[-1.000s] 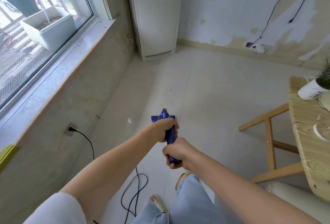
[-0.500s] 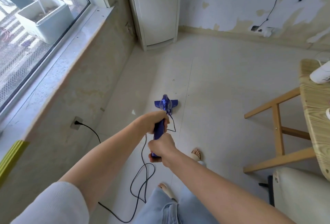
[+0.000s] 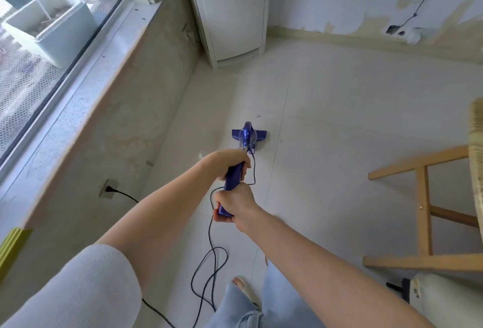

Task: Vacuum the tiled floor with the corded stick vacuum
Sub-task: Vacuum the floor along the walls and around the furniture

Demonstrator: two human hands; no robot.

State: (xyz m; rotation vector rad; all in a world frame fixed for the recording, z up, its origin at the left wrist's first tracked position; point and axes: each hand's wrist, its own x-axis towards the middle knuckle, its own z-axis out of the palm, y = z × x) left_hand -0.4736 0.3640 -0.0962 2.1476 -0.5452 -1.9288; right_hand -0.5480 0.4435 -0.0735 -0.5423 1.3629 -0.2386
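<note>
A white cabinet (image 3: 232, 11) stands in the corner far ahead of the hands. A wooden table frame (image 3: 423, 212) sits to their right, a window (image 3: 47, 35) and wall socket (image 3: 108, 188) to their left.

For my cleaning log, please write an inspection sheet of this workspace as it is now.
Surface: pale tiled floor, small dark specks ahead of the vacuum head.
Job's things: blue stick vacuum, head on the floor.
Clutter: nothing seen.
Hands: left hand grips the handle higher up, right hand grips its end.
Cables: black power cord looped by the feet, plugged into wall socket.
Surroundings: window, white cabinet, wooden table frame.
</note>
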